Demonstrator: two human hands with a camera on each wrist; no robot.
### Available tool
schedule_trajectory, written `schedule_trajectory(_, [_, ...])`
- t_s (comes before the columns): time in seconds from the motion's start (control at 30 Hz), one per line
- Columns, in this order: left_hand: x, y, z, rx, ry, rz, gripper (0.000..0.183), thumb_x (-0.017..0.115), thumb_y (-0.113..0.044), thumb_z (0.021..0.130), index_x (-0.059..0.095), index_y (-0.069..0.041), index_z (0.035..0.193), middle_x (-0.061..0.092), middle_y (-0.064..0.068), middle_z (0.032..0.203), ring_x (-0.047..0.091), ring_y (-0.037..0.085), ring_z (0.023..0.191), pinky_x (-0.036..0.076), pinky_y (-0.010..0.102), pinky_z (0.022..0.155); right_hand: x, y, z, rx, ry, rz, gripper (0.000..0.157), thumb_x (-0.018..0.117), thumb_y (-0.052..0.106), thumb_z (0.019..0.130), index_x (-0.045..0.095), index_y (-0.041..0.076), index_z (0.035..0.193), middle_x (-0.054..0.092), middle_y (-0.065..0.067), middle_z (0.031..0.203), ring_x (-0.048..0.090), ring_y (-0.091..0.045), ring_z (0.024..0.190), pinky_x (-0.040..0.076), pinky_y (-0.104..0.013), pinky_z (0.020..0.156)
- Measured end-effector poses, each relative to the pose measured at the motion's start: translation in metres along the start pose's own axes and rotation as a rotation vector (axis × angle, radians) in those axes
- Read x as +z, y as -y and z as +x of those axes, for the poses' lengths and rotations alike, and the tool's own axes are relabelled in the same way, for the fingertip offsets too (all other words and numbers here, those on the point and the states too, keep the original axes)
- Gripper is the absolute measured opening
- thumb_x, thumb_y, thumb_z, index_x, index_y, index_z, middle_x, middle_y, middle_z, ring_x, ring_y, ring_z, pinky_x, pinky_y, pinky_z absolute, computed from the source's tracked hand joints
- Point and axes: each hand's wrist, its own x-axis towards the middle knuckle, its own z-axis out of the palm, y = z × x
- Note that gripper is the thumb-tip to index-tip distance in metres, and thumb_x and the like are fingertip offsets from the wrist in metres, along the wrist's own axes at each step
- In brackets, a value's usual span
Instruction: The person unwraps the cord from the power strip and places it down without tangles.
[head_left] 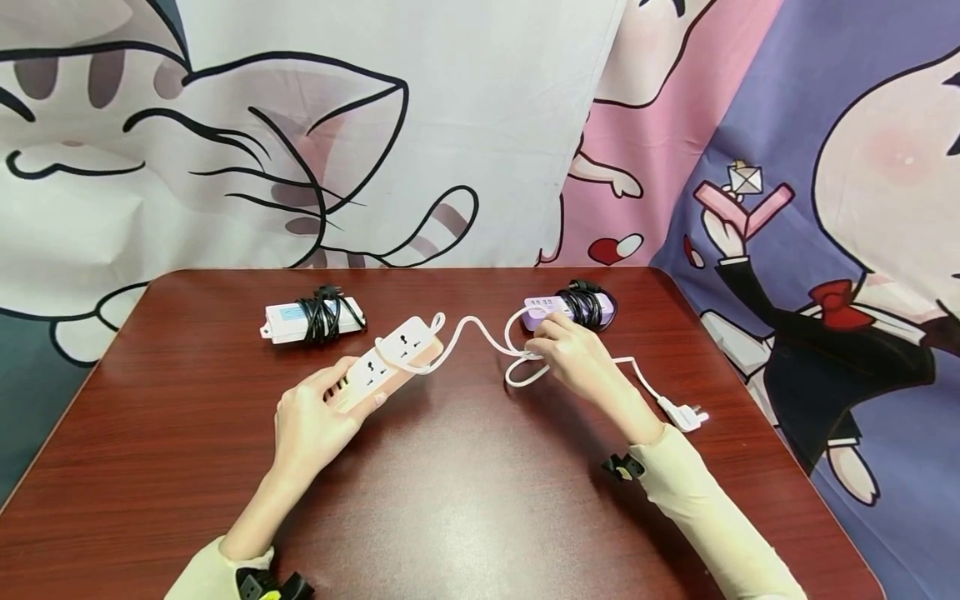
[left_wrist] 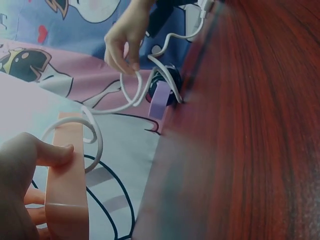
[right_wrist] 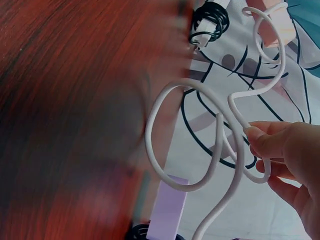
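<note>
My left hand (head_left: 311, 421) grips one end of a power strip (head_left: 408, 340), white on its socket face and orange along its side. The strip is tilted, its far end pointing up and right. A white cord (head_left: 480, 327) loops once around that far end and runs across to my right hand (head_left: 573, 354). There the thumb and fingers pinch the cord, as the right wrist view shows, with a loose loop of cord (right_wrist: 150, 127) hanging beside them. Past the right hand the cord leads to a white plug (head_left: 681, 415) near the table's right side.
A white power strip (head_left: 281, 323) wrapped in black cord lies at the back left of the brown table (head_left: 450, 500). Behind my right hand sits a purple power strip (head_left: 534, 317), also wound with black cord. A cartoon-printed cloth (head_left: 480, 125) hangs behind the table.
</note>
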Motion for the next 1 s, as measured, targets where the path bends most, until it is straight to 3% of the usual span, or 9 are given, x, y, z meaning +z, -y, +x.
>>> schedule_trajectory(0.17, [-0.003, -0.005, 0.0, -0.008, 0.003, -0.01, 0.041, 0.085, -0.032, 0.065, 0.071, -0.029, 0.104, 0.056, -0.006, 0.066, 0.039, 0.009, 0.054, 0.03, 0.029, 0.051, 0.006, -0.003, 0.002, 0.022, 0.01, 0.008, 0.021, 0.069, -0.005, 0.069, 0.071, 0.012, 0.082, 0.059, -0.003, 0.079, 0.052, -0.021, 0.082, 0.046, -0.031, 0.068])
schedule_trajectory(0.4, [-0.004, -0.012, -0.001, 0.011, -0.011, -0.036, 0.043, 0.086, -0.03, 0.064, 0.072, -0.026, 0.105, 0.057, -0.006, 0.066, 0.041, 0.008, 0.056, 0.031, 0.029, 0.052, 0.013, -0.007, 0.012, 0.081, 0.028, 0.019, 0.016, 0.065, -0.003, 0.079, 0.071, 0.013, 0.079, 0.059, -0.001, 0.08, 0.054, -0.022, 0.087, 0.048, -0.031, 0.072])
schedule_trajectory(0.67, [-0.002, -0.014, -0.003, 0.016, -0.006, -0.048, 0.044, 0.086, -0.029, 0.064, 0.072, -0.026, 0.106, 0.058, -0.006, 0.068, 0.041, 0.008, 0.056, 0.031, 0.028, 0.053, 0.022, -0.012, 0.031, 0.123, 0.05, 0.019, 0.011, 0.071, 0.003, 0.078, 0.073, 0.013, 0.08, 0.063, -0.002, 0.079, 0.053, -0.02, 0.082, 0.047, -0.031, 0.066])
schedule_trajectory(0.83, [-0.002, -0.015, -0.005, 0.026, -0.008, -0.055, 0.045, 0.086, -0.029, 0.064, 0.072, -0.024, 0.106, 0.065, -0.003, 0.076, 0.046, 0.01, 0.059, 0.034, 0.031, 0.054, 0.028, -0.014, 0.042, 0.159, 0.09, 0.011, 0.009, 0.071, 0.008, 0.081, 0.076, 0.015, 0.085, 0.068, -0.002, 0.086, 0.056, -0.02, 0.086, 0.048, -0.033, 0.061])
schedule_trajectory(1.0, [-0.001, -0.017, -0.007, 0.032, -0.005, -0.064, 0.047, 0.087, -0.03, 0.063, 0.072, -0.022, 0.107, 0.071, 0.001, 0.086, 0.054, 0.015, 0.064, 0.039, 0.035, 0.058, 0.033, -0.013, 0.052, 0.228, 0.133, 0.008, 0.009, 0.073, 0.01, 0.081, 0.077, 0.017, 0.086, 0.066, -0.001, 0.081, 0.056, -0.02, 0.084, 0.047, -0.034, 0.056])
